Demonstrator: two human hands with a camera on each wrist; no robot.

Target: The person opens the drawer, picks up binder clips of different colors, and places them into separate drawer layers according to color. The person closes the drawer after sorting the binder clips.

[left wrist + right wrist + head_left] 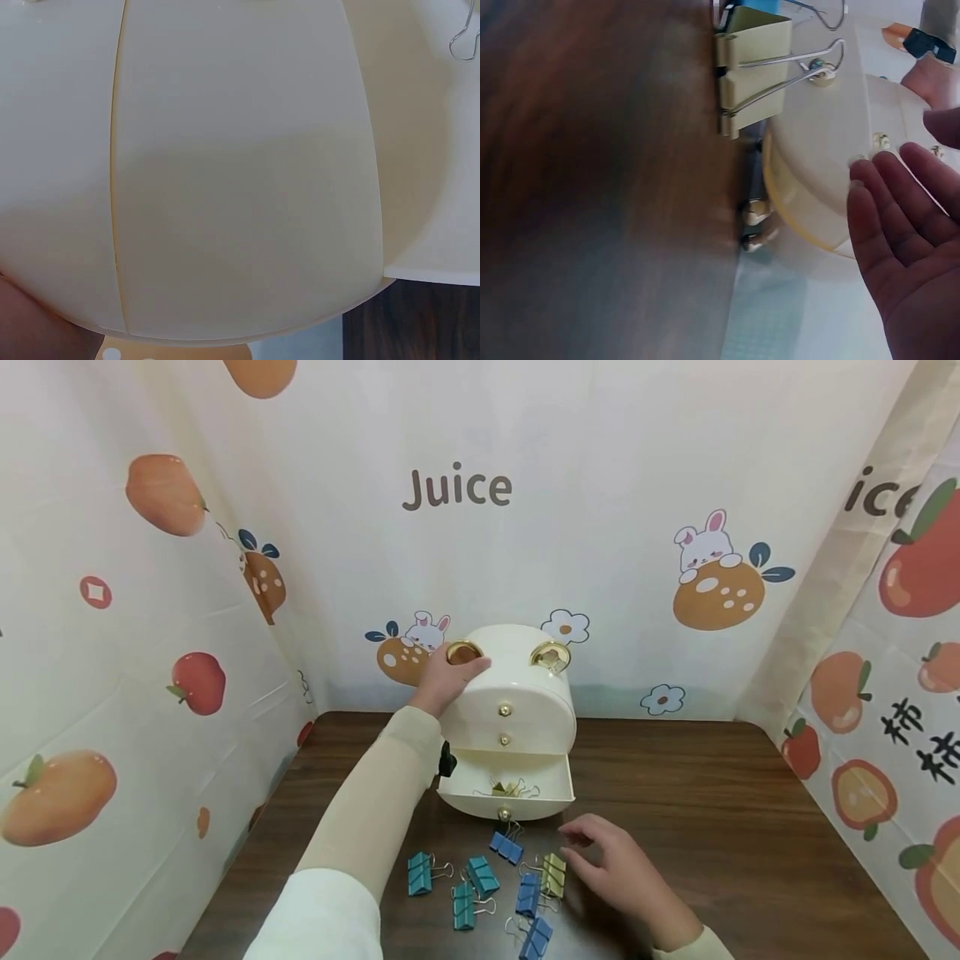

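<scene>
A cream drawer box (517, 685) with gold knobs and two gold-rimmed rounds on top stands on the table. My left hand (448, 679) holds its upper left, thumb and fingers around the left gold-rimmed round; the other fingers are hidden. The bottom drawer (465, 771) is pulled out, with yellow-green binder clips (510, 788) lying inside. My right hand (617, 868) is empty, fingers loosely bent, just right of a yellow-green binder clip (553, 875) on the table. In the right wrist view that clip (759, 71) stands before the box, apart from my fingers (915, 206).
Teal binder clips (420, 874) lie at the front left of the table (675, 785). Several blue binder clips (528, 894) are scattered in front of the drawer. A fruit-printed curtain (600, 460) hangs behind the table and along both sides.
</scene>
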